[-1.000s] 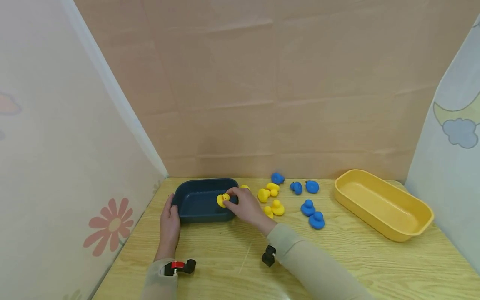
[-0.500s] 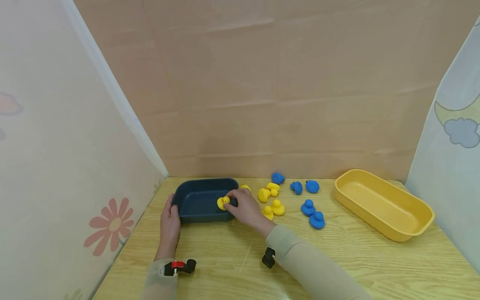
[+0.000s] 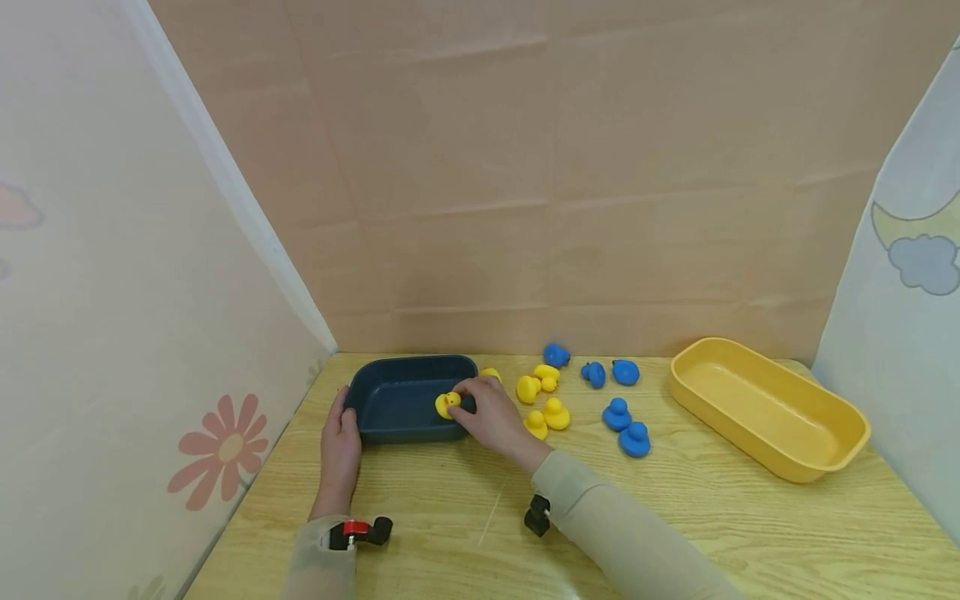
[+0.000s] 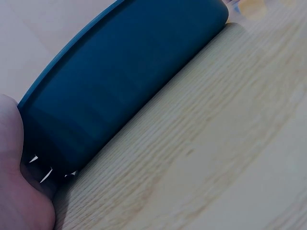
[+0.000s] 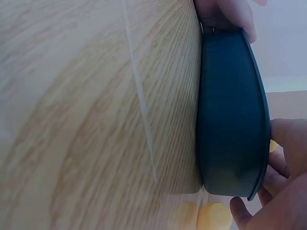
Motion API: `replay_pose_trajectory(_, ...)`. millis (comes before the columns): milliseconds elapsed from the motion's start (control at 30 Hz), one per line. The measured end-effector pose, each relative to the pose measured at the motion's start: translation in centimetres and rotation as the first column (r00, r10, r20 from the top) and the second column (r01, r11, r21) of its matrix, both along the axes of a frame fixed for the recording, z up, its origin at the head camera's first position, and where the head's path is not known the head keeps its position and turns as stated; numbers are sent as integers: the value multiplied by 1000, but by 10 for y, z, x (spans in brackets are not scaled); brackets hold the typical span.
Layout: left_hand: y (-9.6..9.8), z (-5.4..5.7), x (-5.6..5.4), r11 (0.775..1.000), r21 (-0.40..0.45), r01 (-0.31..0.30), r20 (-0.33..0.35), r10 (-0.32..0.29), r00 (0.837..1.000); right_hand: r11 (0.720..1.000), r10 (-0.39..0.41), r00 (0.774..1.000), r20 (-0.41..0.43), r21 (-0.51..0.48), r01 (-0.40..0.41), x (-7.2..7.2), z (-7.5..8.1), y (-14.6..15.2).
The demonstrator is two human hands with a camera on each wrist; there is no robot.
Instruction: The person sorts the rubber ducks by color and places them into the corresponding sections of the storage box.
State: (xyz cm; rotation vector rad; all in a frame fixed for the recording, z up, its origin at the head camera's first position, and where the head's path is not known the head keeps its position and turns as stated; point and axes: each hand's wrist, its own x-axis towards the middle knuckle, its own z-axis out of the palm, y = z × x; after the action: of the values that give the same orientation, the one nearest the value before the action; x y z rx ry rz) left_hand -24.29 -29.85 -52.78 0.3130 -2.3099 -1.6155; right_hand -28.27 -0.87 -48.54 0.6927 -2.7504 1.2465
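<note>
As I watched over the head camera, the right hand [image 3: 491, 419] pinched a yellow duck [image 3: 442, 407] between thumb and fingers at the three o'clock end of the dark blue tray [image 3: 397, 412]. That duck sat at the fingertips, toward nine o'clock from the knuckles, within the tray's outline; I could not tell whether it touched the floor. Its head lay toward two o'clock of its rounded body, so its long axis slanted slightly; the beak was too small for me to read. I saw the tray's long axis run from nine to three o'clock. At its nine o'clock end, the left hand [image 3: 341, 442] gripped the wall, thumb set apart from the fingers. Toward three o'clock I had loose yellow ducks [image 3: 557, 414], then blue ducks [image 3: 634, 440], and farthest out a yellow tray [image 3: 765, 408], its long axis running ten to four.
</note>
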Motion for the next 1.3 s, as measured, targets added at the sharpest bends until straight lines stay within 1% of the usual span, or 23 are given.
replay_pose_trajectory(267,0,-3,-4,1000,-2,-14,-15,14,1000,1000,6,1000,-6,16,-6,-1,-2,0)
replay_pose_trajectory(400,0,-3,-4,1000,0,-16,-15,16,1000,1000,7,1000,-20,11,-7,0,-4,0)
replay_pose_trajectory(667,0,-3,-3,1000,7,-23,-6,23,1000,1000,1,1000,-11,5,-1,1,-2,0)
replay_pose_trajectory(1067,-1,-3,-3,1000,11,-10,-20,10,1000,1000,6,1000,-8,-1,-6,1,0,0)
replay_pose_trajectory(1300,0,-4,-3,1000,9,-9,-9,9,1000,1000,-5,1000,5,-10,5,0,2,-2)
